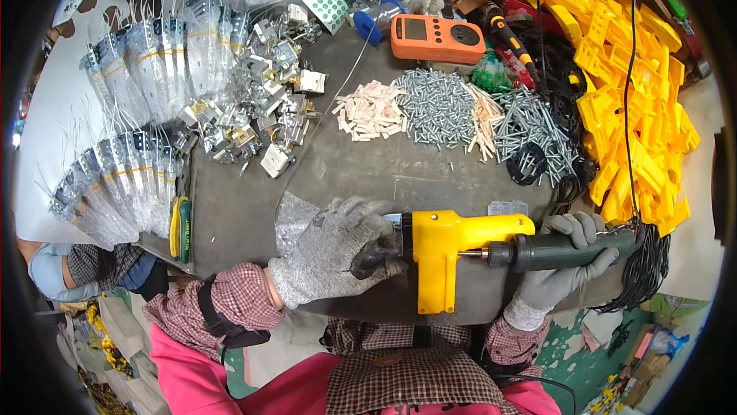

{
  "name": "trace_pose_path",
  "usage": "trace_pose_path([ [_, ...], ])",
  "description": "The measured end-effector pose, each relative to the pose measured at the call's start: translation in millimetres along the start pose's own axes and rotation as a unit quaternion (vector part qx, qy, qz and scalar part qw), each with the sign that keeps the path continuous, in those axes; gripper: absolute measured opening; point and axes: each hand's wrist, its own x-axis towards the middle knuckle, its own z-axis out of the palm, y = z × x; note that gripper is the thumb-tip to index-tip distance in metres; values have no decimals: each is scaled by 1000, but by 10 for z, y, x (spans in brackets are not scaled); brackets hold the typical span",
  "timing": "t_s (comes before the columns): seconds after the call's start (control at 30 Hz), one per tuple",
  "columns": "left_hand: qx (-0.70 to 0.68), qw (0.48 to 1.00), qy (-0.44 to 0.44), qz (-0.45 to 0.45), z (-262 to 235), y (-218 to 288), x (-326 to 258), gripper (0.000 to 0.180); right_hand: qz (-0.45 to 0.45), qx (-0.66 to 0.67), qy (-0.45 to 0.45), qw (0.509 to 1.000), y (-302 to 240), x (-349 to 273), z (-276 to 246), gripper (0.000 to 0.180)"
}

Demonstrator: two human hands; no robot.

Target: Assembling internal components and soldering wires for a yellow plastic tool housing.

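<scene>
My left hand (326,250), in a grey knit glove, is closed around the left end of a yellow plastic housing (436,261), where a black part (378,256) and a bit of shiny metal show. A grip-like leg of the housing points toward me. My right hand (564,265), gloved too, wraps round a dark green electric screwdriver (549,252) lying level. Its bit (474,253) points left and reaches the housing's side; the screw, if any, is hidden. A clear plastic bag (294,219) lies beside my left hand.
Several piles lie behind: metal-and-white parts (269,100), pale plugs (371,110), short screws (437,108), longer screws (533,135). An orange meter (437,39) stands behind them. Yellow housings (626,123) heap at right. Bagged strips (123,177) and yellow-green cutters (180,229) lie left. Cords (631,92) hang at right.
</scene>
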Motion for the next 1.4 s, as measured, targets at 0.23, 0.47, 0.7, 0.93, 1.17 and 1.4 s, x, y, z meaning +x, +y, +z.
trace_pose_path([
  [0.23, 20, 1000, -7, 6, 5, 0, 5, 42, 0, -12, -2, 1000, 29, 4, 1, 30],
  [0.47, -1, 1000, -16, 15, -52, 34, 49, 42, -4, -28, -37, 999, 71, 48, 58, 39],
  [0.7, -249, 960, -94, -84, -276, 248, 492, 73, 129, -283, -377, 873, 368, 404, 750, 74],
  [0.93, -268, 951, -144, -55, -77, 75, 575, 63, 103, -508, -220, 826, 998, 192, 858, 92],
  [1.17, -216, 952, -178, -126, -237, 218, 635, 59, 139, -464, -298, 823, 956, 267, 889, 83],
  [1.4, -215, 965, -118, -94, -67, 114, 566, 40, 288, -364, -316, 827, 947, 416, 682, 64],
])
